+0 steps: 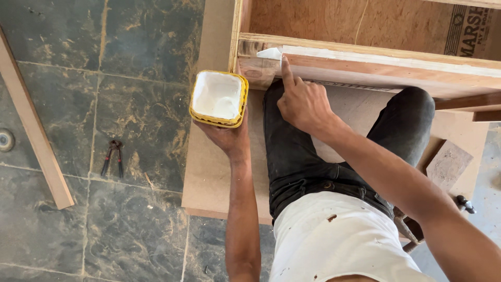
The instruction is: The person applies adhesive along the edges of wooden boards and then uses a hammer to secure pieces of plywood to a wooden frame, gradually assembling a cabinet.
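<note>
two hands — left [225, 137] under yellow tub [218, 98], right [302, 102] on white-smeared plywood edge [376, 58]

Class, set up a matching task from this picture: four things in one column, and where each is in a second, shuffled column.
Things:
1. yellow tub of white paste
2. right hand
3. pincers
4. wooden strip

Places:
A. lying on the stone floor, left of the board
B. held up in the left hand
C. forefinger on the white-smeared edge of the wooden frame
D. lying slantwise at the far left

Pairs: 1-B, 2-C, 3-A, 4-D
</note>
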